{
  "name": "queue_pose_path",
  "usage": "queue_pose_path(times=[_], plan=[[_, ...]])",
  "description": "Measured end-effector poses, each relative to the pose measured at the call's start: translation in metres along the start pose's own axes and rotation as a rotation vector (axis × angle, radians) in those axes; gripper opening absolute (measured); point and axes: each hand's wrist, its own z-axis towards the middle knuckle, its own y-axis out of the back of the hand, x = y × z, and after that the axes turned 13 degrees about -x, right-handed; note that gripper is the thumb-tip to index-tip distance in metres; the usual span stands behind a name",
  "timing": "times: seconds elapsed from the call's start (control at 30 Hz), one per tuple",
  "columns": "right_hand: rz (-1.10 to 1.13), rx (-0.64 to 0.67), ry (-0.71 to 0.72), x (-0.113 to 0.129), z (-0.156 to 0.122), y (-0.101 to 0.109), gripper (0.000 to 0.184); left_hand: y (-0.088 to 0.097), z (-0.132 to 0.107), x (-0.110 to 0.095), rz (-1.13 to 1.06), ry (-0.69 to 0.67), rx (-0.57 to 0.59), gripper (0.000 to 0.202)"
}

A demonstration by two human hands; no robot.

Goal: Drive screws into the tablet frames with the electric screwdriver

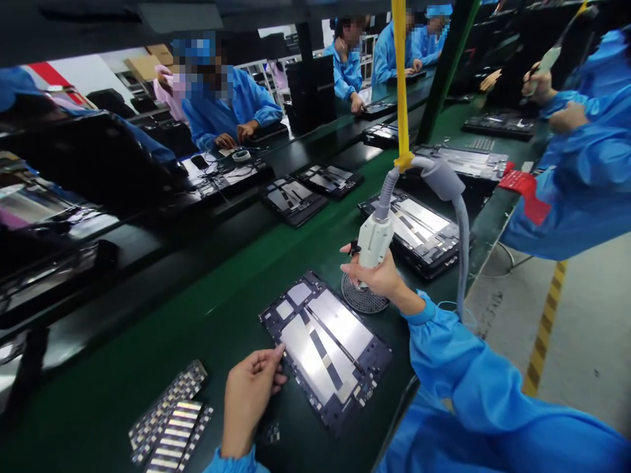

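Note:
On the green bench lies an opened tablet (325, 335), silver plates and a dark flat ribbon cable showing. My left hand (254, 387) is at its left edge, thumb and forefinger pinched together; what they hold, if anything, is too small to make out. My right hand (382, 276) is wrapped round a white handheld tool (374, 240) with a thick grey hose, hanging from a yellow strap (401, 85). Beneath that hand, a round dark mesh disc (363, 295) rests beyond the tablet. Strips of small metallic pieces (172, 420) lie to the left of my left hand.
Further opened tablets (414, 226) lie along the green bench (207, 309), some stacked. A green post (446, 72) rises behind the strap. Across the bench a person in blue (236, 98) works; another person's blue sleeve (576, 190) is at right. A red ribbon (527, 190) hangs there.

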Motion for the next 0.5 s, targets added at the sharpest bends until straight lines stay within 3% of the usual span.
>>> queue_pose_path(times=[0.3,0.5], plan=[[-0.058,-0.004,-0.056,-0.007,-0.003,0.002,0.029,0.005,0.001,0.0,-0.035,0.022,0.055,0.062],[-0.075,-0.002,-0.074,-0.012,-0.005,0.003,0.031,0.004,0.003,0.003,0.009,0.021,0.028,0.063]])
